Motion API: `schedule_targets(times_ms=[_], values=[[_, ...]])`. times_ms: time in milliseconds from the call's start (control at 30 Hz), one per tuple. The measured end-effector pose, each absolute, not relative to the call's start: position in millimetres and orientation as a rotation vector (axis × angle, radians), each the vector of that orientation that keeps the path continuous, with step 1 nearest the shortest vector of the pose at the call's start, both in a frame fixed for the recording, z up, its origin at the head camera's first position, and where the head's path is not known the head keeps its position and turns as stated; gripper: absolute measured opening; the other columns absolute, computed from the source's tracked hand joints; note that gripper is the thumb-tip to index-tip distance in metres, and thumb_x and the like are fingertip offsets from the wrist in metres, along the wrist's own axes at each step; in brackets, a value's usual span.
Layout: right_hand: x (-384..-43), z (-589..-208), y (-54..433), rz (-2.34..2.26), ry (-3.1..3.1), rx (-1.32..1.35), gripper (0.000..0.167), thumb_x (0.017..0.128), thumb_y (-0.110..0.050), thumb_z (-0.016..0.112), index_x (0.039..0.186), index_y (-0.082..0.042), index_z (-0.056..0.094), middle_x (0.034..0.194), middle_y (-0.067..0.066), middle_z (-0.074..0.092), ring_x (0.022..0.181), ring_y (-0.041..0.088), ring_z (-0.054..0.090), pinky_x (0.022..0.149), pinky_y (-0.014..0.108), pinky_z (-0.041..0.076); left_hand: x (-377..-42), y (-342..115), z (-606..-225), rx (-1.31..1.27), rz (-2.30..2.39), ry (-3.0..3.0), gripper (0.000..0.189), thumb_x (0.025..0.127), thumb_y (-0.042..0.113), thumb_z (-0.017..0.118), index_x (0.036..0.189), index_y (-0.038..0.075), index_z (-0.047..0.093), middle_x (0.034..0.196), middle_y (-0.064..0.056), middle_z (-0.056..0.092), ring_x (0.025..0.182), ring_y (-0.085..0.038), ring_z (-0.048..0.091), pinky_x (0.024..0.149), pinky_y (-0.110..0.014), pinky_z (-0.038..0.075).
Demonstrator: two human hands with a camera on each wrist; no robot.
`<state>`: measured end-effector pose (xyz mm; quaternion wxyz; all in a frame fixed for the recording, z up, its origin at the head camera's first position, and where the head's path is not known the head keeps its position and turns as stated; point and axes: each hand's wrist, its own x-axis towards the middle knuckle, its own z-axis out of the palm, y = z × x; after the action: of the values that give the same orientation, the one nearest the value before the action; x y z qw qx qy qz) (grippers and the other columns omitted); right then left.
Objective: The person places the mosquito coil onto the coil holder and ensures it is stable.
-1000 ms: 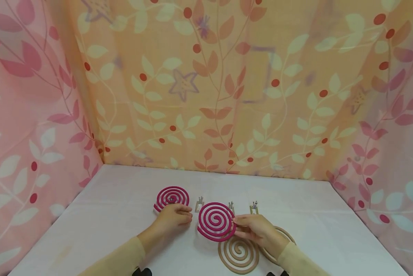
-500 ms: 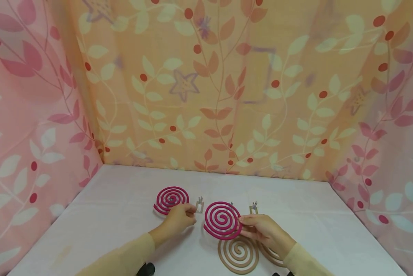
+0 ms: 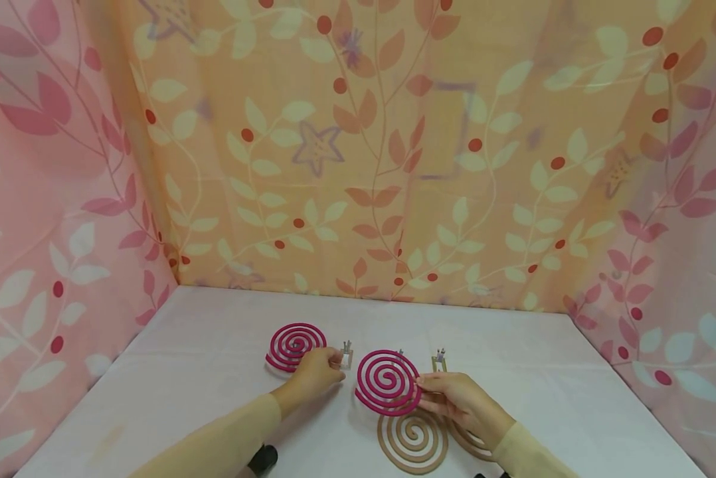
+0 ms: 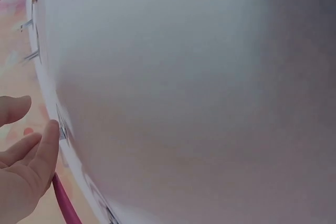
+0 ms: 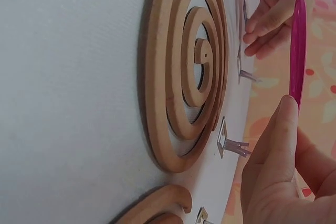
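My right hand (image 3: 462, 398) pinches a pink mosquito coil (image 3: 374, 406) by its right edge, raised above the table and tilted toward me. In the right wrist view that coil (image 5: 297, 51) shows edge-on above the thumb. My left hand (image 3: 315, 375) has its fingers beside a small metal coil stand (image 3: 347, 362); in the left wrist view the thumb and fingers of this hand (image 4: 26, 171) are apart. Another pink mosquito coil (image 3: 286, 337) sits at the left with a metal tip showing at its centre, partly hidden by the left hand.
A brown mosquito coil (image 3: 388, 451) lies flat near the front, with a second brown coil (image 3: 468, 443) partly under my right hand. A metal stand (image 3: 440, 362) stands to the right, and another stand (image 3: 400, 353) is mostly behind the held coil. Patterned curtains (image 3: 358, 166) enclose the white table (image 3: 184, 372).
My right hand has moved a little to the right with the pink mosquito coil. My left hand has shifted right, from beside the left pink coil to the nearest stand.
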<state>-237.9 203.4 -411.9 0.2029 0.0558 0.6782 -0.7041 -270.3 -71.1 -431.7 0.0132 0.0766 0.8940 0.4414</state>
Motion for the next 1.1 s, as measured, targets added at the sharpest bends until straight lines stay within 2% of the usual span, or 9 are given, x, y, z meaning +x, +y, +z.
schedule_targets(times_ms=[200, 467, 633, 733, 867, 1100], values=[[-237.9, -411.7, 204.4, -1.963, 1.883, 0.152, 0.013, 0.096, -0.008, 0.062, 0.103, 0.000, 0.071, 0.082, 0.001, 0.073, 0.077, 0.008, 0.072, 0.079, 0.024, 0.062, -271.4, -67.7, -431.7, 0.237, 1.315, 2.789, 0.029, 0.081, 0.000, 0.076, 0.109, -0.006, 0.069, 0.098, -0.012, 0.071, 0.081, -0.016, 0.058, 0.076, -0.032, 0.061], [-235.6, -411.9, 203.5, -1.957, 1.858, 0.122, 0.012, 0.096, -0.007, 0.061, 0.102, -0.001, 0.070, 0.081, 0.000, 0.072, 0.076, 0.008, 0.072, 0.078, 0.023, 0.062, -272.9, -67.2, -431.2, 0.233, 1.275, 2.791, 0.030, 0.081, -0.003, 0.070, 0.110, -0.006, 0.069, 0.094, -0.010, 0.068, 0.080, -0.016, 0.054, 0.071, -0.029, 0.057], [-235.4, -414.5, 204.9, -1.958, 1.855, 0.121, 0.013, 0.097, -0.008, 0.062, 0.104, 0.000, 0.070, 0.081, 0.000, 0.072, 0.077, 0.008, 0.072, 0.078, 0.023, 0.062, -273.3, -66.2, -433.7, 0.259, 1.208, 2.778, 0.032, 0.083, -0.002, 0.070, 0.114, -0.005, 0.069, 0.100, -0.011, 0.070, 0.089, -0.020, 0.059, 0.083, -0.038, 0.061], [-236.1, -416.2, 206.0, -1.957, 1.853, 0.131, 0.014, 0.096, -0.008, 0.062, 0.104, 0.000, 0.070, 0.082, 0.001, 0.072, 0.077, 0.009, 0.072, 0.079, 0.024, 0.062, -272.2, -65.3, -435.6, 0.255, 1.201, 2.763, 0.032, 0.084, -0.001, 0.070, 0.116, -0.005, 0.069, 0.108, -0.013, 0.072, 0.097, -0.022, 0.062, 0.092, -0.044, 0.059], [-236.8, -417.0, 207.7, -1.959, 1.856, 0.145, 0.013, 0.096, -0.008, 0.063, 0.103, -0.001, 0.070, 0.082, 0.001, 0.072, 0.077, 0.009, 0.072, 0.079, 0.024, 0.062, -270.8, -63.8, -435.5, 0.253, 1.223, 2.758, 0.033, 0.083, -0.002, 0.069, 0.117, -0.005, 0.068, 0.109, -0.014, 0.073, 0.098, -0.024, 0.063, 0.092, -0.046, 0.059], [-235.6, -415.9, 209.8, -1.977, 1.847, 0.126, 0.013, 0.097, -0.008, 0.061, 0.103, -0.001, 0.070, 0.082, 0.000, 0.072, 0.078, 0.008, 0.072, 0.080, 0.025, 0.062, -267.5, -60.5, -434.7, 0.275, 1.274, 2.719, 0.035, 0.083, -0.003, 0.068, 0.118, -0.007, 0.068, 0.107, -0.014, 0.072, 0.093, -0.021, 0.061, 0.086, -0.041, 0.062]])
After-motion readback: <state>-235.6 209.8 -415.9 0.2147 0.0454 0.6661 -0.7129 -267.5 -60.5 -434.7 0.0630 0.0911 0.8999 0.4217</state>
